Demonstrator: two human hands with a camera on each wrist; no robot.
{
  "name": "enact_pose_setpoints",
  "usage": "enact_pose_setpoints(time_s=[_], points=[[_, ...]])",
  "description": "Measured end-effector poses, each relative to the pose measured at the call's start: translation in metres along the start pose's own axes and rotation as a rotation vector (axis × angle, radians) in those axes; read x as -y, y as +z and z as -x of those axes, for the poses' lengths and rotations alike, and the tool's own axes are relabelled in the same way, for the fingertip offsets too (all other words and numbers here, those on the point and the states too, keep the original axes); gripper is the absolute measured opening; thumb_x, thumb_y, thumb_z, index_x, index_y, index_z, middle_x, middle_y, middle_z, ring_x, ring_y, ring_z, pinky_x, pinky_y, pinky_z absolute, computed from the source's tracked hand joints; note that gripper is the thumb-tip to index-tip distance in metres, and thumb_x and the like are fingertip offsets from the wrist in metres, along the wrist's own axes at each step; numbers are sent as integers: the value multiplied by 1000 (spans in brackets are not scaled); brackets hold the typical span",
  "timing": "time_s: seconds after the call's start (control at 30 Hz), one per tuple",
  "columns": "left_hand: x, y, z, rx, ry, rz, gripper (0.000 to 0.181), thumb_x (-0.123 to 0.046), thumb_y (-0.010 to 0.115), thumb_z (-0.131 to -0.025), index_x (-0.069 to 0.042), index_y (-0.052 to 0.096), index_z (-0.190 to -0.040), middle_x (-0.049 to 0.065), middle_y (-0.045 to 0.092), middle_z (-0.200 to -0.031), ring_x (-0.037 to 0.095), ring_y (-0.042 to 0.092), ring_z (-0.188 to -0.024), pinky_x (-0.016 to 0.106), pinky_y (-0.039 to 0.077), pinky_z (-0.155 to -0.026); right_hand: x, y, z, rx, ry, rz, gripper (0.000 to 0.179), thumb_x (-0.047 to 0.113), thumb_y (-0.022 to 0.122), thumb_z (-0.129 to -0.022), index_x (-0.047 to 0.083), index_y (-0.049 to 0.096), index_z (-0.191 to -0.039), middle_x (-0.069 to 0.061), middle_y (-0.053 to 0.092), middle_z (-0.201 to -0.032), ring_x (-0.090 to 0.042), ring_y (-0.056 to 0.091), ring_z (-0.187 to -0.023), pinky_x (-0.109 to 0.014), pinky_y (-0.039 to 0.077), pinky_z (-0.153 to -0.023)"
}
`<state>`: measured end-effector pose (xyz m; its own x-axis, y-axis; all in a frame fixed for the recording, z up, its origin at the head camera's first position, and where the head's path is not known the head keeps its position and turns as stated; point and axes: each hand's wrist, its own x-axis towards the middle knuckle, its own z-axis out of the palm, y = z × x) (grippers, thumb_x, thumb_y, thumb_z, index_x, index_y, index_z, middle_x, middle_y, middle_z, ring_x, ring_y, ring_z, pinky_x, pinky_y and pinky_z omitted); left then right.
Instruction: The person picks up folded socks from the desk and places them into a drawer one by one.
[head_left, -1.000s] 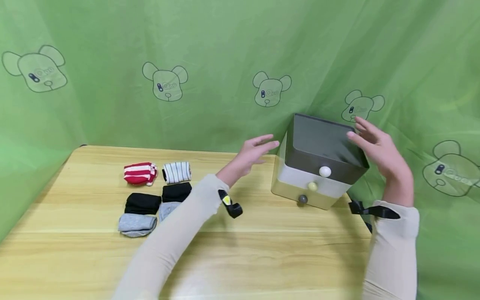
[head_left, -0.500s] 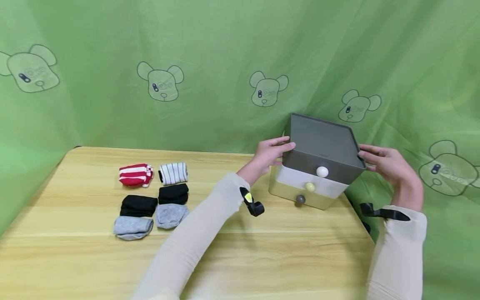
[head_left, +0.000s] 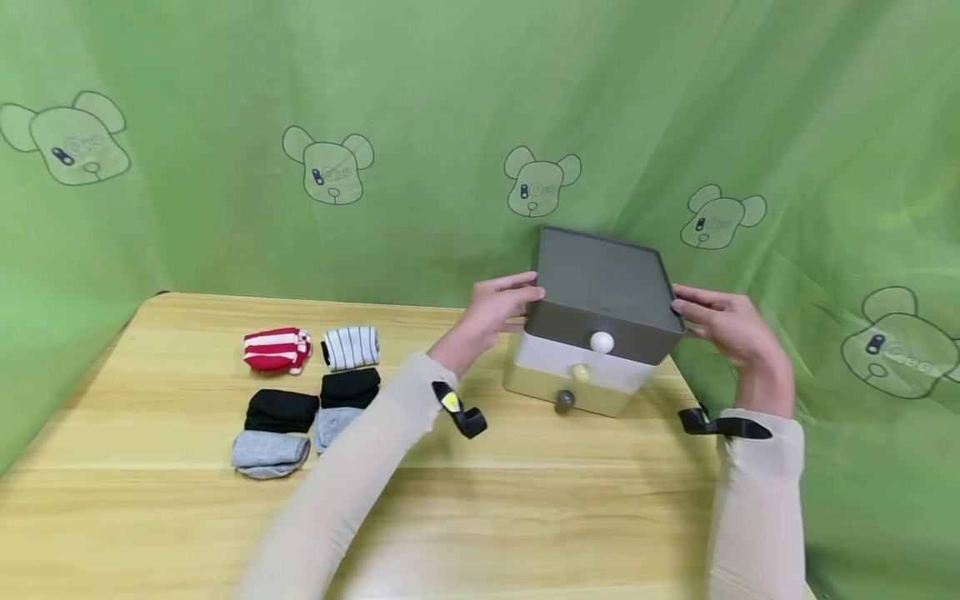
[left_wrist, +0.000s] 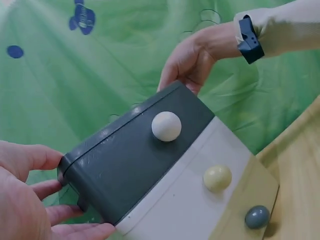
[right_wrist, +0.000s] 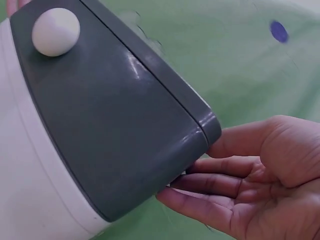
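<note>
A three-tier desktop drawer box (head_left: 573, 364) stands at the right back of the table, dark grey over white over cream, with one round knob per drawer. My left hand (head_left: 492, 311) holds its left side near the top, thumb at the grey rim and fingers along the side. On the opposite side my right hand (head_left: 726, 323) holds it the same way, fingertips partly hidden behind the grey corner in the right wrist view. The white knob (left_wrist: 166, 126), cream knob (left_wrist: 217, 179) and grey knob (left_wrist: 257, 217) face forward. All three drawers are closed.
Folded socks lie at the left of the wooden table (head_left: 480, 517): a red-and-white striped bundle (head_left: 276, 351), a white striped one (head_left: 352, 347), two black ones and two grey ones. A green curtain (head_left: 420, 100) hangs behind and to the right.
Both hands came down from the air onto the sides of the drawer box. The box has since slid left along the table between them. The socks have stayed put.
</note>
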<state>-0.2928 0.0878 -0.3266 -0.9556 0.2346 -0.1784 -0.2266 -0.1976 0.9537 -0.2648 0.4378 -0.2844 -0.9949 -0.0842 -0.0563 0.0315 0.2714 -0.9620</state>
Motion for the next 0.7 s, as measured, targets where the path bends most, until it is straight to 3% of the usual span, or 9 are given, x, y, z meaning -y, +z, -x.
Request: enact_pose_setpoints(time_s=[0.17, 0.27, 0.4, 0.7], points=[[-8, -39, 16, -46, -15, 14, 47, -19, 77, -90, -26, 67, -135, 7, 64, -141, 35, 61, -129, 45, 58, -99, 10, 41, -16, 52, -13, -17, 63, 13, 68, -98, -8, 38, -149, 17, 74, -109, -3, 72, -93, -19, 60, -83], [-13, -58, 25, -83, -12, 36, 47, -17, 76, -91, -25, 66, -135, 7, 64, -141, 35, 61, -128, 45, 57, -101, 17, 64, -25, 63, -16, 27, 65, 16, 66, -100, -9, 35, -151, -3, 67, -133, -1, 71, -95, -19, 59, -85], [-18, -81, 35, -128, -2, 47, 47, -16, 75, -91, -24, 66, -136, 6, 65, -140, 34, 62, -127, 44, 57, -101, 26, 92, -36, 66, -23, 80, 60, 17, 63, -102, -6, 38, -151, -27, 36, -158, 1, 69, -96, -18, 59, -86], [-25, -125, 53, -171, -8, 29, 49, -17, 71, -95, -22, 60, -143, 7, 61, -145, 33, 61, -129, 44, 54, -106, 39, 139, -55, 103, -29, 107, 53, 14, 58, -104, -2, 43, -151, -21, 40, -160, 4, 66, -98, -25, 58, -94]])
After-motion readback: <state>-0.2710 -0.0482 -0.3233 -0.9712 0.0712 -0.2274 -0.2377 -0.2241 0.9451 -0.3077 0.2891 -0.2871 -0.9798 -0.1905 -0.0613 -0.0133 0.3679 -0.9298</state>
